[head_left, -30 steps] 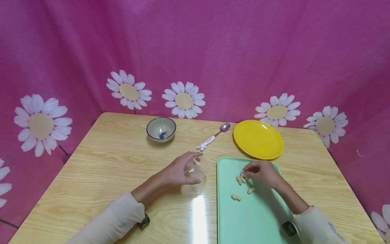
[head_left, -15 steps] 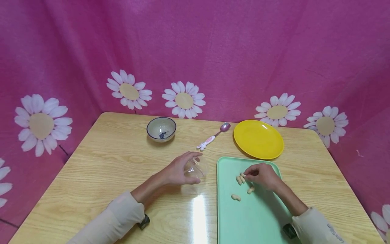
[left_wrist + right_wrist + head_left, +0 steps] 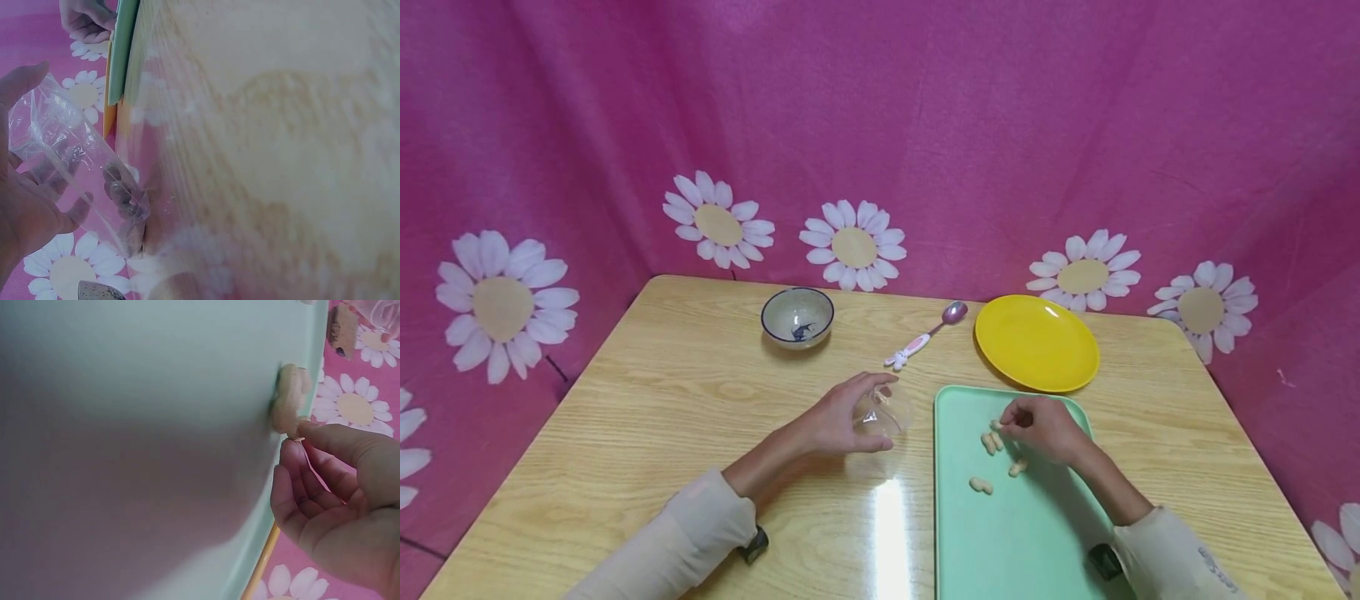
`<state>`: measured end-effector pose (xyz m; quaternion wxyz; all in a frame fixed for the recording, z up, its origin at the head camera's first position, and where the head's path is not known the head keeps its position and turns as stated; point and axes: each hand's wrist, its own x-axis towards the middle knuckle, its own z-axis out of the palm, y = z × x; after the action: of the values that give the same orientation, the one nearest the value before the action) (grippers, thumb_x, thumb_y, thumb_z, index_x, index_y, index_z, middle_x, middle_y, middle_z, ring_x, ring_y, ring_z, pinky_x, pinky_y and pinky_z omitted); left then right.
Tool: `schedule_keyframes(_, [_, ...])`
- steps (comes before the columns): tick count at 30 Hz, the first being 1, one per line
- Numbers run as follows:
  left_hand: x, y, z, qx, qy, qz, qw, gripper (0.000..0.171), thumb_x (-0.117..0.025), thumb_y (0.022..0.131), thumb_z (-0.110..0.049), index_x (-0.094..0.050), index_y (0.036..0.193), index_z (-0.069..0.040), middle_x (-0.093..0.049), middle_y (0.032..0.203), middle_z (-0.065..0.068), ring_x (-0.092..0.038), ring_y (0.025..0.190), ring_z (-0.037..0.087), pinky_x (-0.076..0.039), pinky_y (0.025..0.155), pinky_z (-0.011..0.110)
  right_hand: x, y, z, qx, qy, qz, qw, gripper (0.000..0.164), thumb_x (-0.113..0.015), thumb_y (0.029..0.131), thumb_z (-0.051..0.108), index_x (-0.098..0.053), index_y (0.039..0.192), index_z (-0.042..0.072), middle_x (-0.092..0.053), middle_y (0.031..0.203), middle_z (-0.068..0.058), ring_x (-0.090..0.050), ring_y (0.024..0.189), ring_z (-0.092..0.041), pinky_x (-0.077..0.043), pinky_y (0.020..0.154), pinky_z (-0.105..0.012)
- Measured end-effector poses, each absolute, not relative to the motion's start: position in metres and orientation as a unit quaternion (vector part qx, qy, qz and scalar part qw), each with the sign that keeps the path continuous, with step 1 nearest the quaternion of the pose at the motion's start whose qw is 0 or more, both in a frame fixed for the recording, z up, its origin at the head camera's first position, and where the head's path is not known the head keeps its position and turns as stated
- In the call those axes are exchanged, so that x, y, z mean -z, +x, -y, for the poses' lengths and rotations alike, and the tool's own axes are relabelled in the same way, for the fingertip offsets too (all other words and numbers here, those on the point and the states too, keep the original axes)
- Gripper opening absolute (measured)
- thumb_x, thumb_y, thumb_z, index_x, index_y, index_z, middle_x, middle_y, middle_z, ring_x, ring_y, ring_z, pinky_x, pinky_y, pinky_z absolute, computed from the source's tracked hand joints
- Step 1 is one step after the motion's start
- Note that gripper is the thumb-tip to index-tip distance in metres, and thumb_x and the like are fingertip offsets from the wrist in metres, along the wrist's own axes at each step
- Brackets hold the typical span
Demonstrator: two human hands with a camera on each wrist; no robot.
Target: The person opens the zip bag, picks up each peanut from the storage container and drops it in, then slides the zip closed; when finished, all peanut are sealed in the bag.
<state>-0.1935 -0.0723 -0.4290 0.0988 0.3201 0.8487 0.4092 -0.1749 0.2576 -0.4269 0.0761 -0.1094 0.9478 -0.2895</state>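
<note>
- Peanut at the fingertips [image 3: 996, 425]: right of centre in the head frame, at the upper part of the green tray [image 3: 1015, 550]; contact with the tray cannot be told.
- Other peanuts [image 3: 981, 485]: two side by side just below it, two lower and apart.
- Step, as judged: picking up a single peanut. The next move appears to call for a firm pinch and a lift clear of the neighbouring pair.
- Right hand [image 3: 1047, 429]: enters from lower right, thumb and forefinger pinching the peanut, other fingers curled.
- Left hand [image 3: 837, 421]: enters from lower left, thumb and fingers curved around a clear container [image 3: 883, 412] at frame centre; brownish pieces [image 3: 122, 190] show through its wall in the left wrist view.
- Upper middle: bowl [image 3: 784, 313], spoon [image 3: 917, 342]; upper right: yellow plate [image 3: 1037, 342].
</note>
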Motion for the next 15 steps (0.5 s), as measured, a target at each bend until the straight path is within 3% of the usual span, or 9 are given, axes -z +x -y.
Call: schedule_keyframes(15, [0.427, -0.194, 0.071, -0.411, 0.309, -0.85, 0.111, 0.081, -0.079, 0.074, -0.03, -0.039, 0.142, -0.018, -0.054, 0.132, 0.008, -0.047, 0.126, 0.021, -0.037, 0.108, 0.044, 0.399, -0.18, -0.216, 0.385, -0.136, -0.912, 0.044, 0.011, -0.069, 0.086, 0.014, -0.069, 0.096, 0.008, -0.068, 0.088, -0.004, -0.061, 0.079, -0.015, -0.053, 0.073, -0.021])
